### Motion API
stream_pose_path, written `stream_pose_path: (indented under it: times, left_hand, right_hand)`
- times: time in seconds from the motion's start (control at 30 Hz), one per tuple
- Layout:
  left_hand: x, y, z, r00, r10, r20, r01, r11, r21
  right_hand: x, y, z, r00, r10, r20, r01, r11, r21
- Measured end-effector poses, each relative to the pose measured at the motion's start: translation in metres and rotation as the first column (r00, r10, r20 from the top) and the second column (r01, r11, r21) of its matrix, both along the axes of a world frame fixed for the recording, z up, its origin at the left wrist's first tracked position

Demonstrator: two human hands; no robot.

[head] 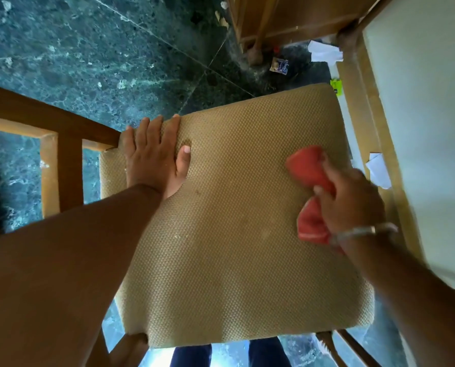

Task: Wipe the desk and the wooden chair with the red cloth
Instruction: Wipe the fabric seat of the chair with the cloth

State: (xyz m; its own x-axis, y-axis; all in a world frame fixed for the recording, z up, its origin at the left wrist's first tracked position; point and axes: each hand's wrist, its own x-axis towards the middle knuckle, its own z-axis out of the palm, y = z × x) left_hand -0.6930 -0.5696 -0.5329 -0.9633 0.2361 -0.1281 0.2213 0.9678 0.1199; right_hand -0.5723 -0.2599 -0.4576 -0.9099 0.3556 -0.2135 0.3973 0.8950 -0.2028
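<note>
The wooden chair [62, 128] fills the middle of the head view, its tan woven seat cushion [234, 221] facing up and its backrest slats at the left. My left hand [154, 157] lies flat on the cushion's left edge, fingers spread over the rim beside the backrest. My right hand [350, 205] is closed around the bunched red cloth [307, 168], which presses on the right side of the cushion. The desk [419, 102] with a pale top and wooden edge runs along the right side.
Dark green marble floor [88, 49] lies beyond the chair. Scraps of white paper [324, 53], a small wrapper [280, 66] and a green item [336, 86] lie on the floor under the desk. Wooden furniture legs [255, 53] stand at the top.
</note>
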Motion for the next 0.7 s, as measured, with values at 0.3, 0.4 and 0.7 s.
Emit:
stream_pose_path:
  times: [0.3,0.4,0.7]
  left_hand:
    - [0.001,0.001,0.005,1.0,-0.005,0.004,0.005,1.0,0.011]
    - [0.0,0.0,0.002,1.0,-0.003,-0.01,0.003,1.0,0.02]
    - [0.0,-0.002,0.003,1.0,-0.016,0.001,0.016,1.0,0.024]
  right_hand:
    - [0.058,-0.072,0.02,0.827,0.552,0.105,-0.475,0.787,-0.394]
    - [-0.02,-0.01,0.013,0.987,0.159,-0.035,-0.161,0.984,-0.078]
    - [-0.052,-0.048,-0.024,0.918,-0.068,0.391,0.199,0.931,-0.305]
